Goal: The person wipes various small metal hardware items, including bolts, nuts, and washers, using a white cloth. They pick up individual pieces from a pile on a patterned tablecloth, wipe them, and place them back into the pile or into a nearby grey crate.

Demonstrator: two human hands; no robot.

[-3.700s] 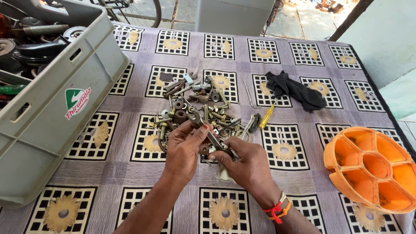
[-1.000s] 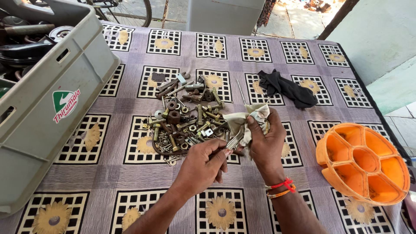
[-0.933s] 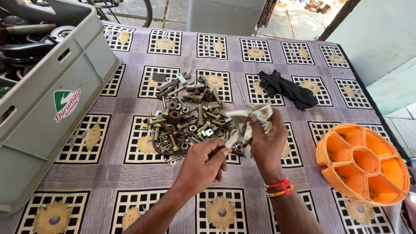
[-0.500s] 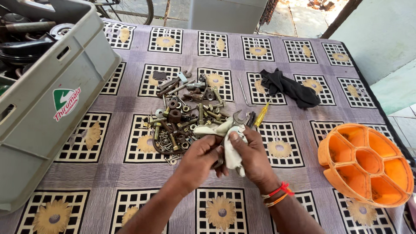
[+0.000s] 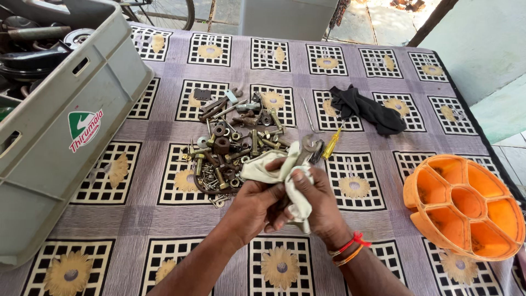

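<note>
Both hands meet over the table (image 5: 383,181): the left hand (image 5: 255,205) and right hand (image 5: 318,200) have their fingers curled tight around a pale rag (image 5: 274,172), just beside the heap of bolts (image 5: 230,148).

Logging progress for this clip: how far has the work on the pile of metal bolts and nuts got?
Done: nothing sorted; the orange round compartment tray looks empty. In hand: both the left hand and right hand grip a pale crumpled cloth, apparently around a small part. Left: the whole pile of metal bolts and nuts on the patterned tablecloth.
</note>
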